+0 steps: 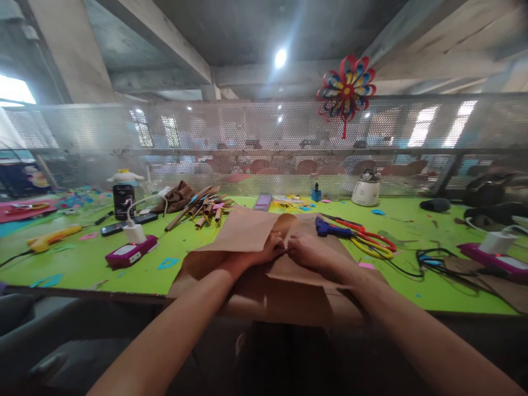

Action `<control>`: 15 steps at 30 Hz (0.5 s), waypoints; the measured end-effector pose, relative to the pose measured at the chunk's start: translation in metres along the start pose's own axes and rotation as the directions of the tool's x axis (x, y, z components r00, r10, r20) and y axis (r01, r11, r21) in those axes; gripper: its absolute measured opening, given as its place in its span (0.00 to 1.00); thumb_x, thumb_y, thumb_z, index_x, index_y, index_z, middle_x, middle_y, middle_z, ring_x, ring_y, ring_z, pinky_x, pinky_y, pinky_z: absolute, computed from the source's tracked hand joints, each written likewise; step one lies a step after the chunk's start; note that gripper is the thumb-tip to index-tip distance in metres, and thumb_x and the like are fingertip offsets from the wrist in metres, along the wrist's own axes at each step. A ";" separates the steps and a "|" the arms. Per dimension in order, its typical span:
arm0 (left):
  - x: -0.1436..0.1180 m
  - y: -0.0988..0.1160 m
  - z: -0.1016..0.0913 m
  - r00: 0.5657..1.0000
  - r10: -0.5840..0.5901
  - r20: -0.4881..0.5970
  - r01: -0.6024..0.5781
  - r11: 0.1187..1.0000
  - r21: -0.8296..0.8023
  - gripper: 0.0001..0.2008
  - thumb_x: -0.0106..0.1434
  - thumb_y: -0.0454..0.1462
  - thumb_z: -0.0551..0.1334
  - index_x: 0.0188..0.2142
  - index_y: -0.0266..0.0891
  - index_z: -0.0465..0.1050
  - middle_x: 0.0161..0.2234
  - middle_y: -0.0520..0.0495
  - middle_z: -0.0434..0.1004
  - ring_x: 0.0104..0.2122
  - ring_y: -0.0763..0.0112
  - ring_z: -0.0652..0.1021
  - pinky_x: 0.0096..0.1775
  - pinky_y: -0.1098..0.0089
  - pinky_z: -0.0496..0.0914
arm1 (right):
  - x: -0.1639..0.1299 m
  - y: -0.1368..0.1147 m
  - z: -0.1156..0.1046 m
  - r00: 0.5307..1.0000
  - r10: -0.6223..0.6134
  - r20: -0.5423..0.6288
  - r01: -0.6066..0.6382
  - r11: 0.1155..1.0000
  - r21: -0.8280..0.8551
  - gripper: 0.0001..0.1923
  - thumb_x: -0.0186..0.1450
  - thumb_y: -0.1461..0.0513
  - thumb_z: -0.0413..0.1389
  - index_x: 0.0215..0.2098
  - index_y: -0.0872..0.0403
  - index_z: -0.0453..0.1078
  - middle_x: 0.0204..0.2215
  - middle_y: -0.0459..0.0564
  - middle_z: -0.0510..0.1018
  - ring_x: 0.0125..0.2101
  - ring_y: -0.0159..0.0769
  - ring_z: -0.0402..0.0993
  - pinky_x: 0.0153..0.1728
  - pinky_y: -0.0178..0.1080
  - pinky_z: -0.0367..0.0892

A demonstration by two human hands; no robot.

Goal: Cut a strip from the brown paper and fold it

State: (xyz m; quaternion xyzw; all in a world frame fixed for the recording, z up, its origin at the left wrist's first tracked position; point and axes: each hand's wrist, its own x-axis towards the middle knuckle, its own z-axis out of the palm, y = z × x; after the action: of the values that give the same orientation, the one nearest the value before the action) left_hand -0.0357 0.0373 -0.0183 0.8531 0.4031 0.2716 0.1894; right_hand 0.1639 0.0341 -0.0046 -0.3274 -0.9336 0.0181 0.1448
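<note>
A large sheet of brown kraft paper [243, 234] lies at the table's front, its near part bending down over the edge. Both of my hands meet over its middle. My left hand [270, 247] pinches the paper, with that forearm across a raised fold. Close beside it, my right hand [303, 250] is closed on the same paper, fingertips nearly touching the left ones. A curled piece of the paper stands up just behind the hands. To the right lie a blue glue gun [330, 227] and scissors with red and yellow handles [375, 243], partly on the sheet.
On the green table [152, 275], purple power strips [131, 252] sit left and right. Rolled brown paper tubes [206, 208] lie behind the sheet. A yellow glue gun [53, 237] and phone [124, 202] are left. A white jug [366, 188] stands before the perforated screen [247, 126].
</note>
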 end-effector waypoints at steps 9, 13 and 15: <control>-0.007 0.012 -0.009 0.994 0.053 0.091 -0.082 0.933 0.351 0.07 0.62 0.36 0.56 0.33 0.38 0.72 0.34 0.48 0.71 0.33 0.70 0.71 0.37 0.72 0.62 | 0.001 0.006 0.005 0.999 -0.036 -0.014 0.032 0.970 -0.243 0.10 0.63 0.64 0.49 0.33 0.58 0.73 0.33 0.55 0.76 0.32 0.37 0.71 0.30 0.35 0.55; -0.012 0.030 -0.020 0.993 -0.010 0.116 -0.036 0.921 0.388 0.08 0.62 0.36 0.55 0.34 0.39 0.72 0.35 0.48 0.72 0.35 0.70 0.72 0.37 0.73 0.62 | 0.002 0.010 0.007 1.000 -0.019 0.007 0.020 0.968 -0.250 0.10 0.63 0.64 0.49 0.34 0.58 0.73 0.34 0.55 0.76 0.34 0.37 0.71 0.31 0.34 0.56; -0.013 0.033 -0.024 0.991 -0.043 0.126 -0.011 0.916 0.400 0.08 0.62 0.36 0.55 0.34 0.39 0.73 0.36 0.48 0.73 0.34 0.70 0.72 0.37 0.73 0.62 | 0.002 0.010 0.006 1.000 0.004 0.025 0.002 0.968 -0.253 0.10 0.63 0.65 0.50 0.35 0.58 0.73 0.34 0.55 0.76 0.33 0.37 0.72 0.29 0.34 0.56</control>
State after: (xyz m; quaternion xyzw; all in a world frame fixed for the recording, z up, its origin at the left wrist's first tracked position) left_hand -0.0380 0.0093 0.0138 0.8865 0.4438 0.1249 0.0395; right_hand 0.1669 0.0435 -0.0115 -0.3433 -0.9299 -0.0967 0.0900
